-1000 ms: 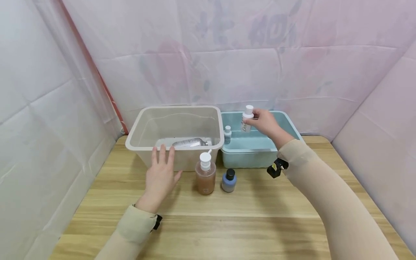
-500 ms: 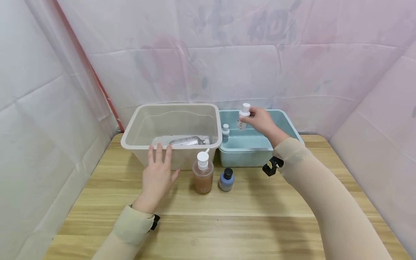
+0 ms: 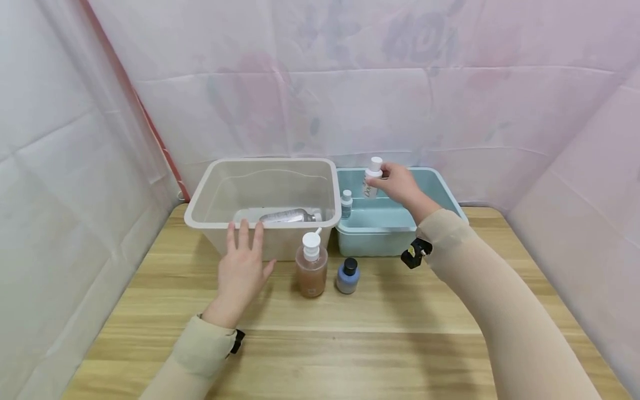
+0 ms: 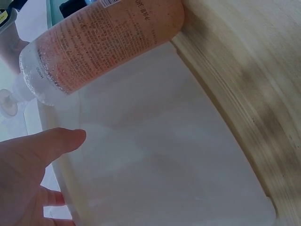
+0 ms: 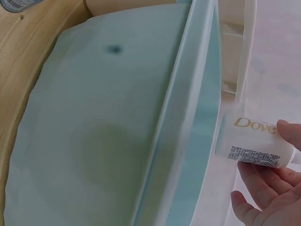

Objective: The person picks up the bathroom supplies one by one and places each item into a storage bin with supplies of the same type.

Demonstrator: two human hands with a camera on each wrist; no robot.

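White Dove bottle with a white cap (image 3: 371, 179) held upright in the right hand (image 3: 397, 183), fingers (image 5: 263, 188) curled round its side; it hangs above the inside of the light blue plastic bin (image 3: 445, 191), near the bin's left wall, not touching the floor of it. Wrist view shows the gold Dove lettering and printed label, bottle (image 5: 251, 141) just past the bin's rim (image 5: 188, 108). Small bottle with a white cap and teal label (image 3: 346, 203) stands upright inside the same bin, lower left of the held one, close to the wall. Beige translucent plastic tub (image 3: 210, 200) sits touching the blue bin's left side; a clear bottle with a silver label (image 3: 287, 216) lies on its side in it. Left hand (image 3: 241, 272) flat, fingers straight and loose, gripping nothing, fingertips up against the tub's front wall (image 4: 155, 155). Pump bottle of pinkish-orange liquid with a white pump head (image 3: 311, 265) stands on the wooden surface (image 3: 350, 344) just right of that hand, in front of the tub. Small blue bottle with a black cap (image 3: 348, 276) stands just beside the pump bottle, in front of where the two containers meet. Pale pink sheeting (image 3: 350, 83) all round.
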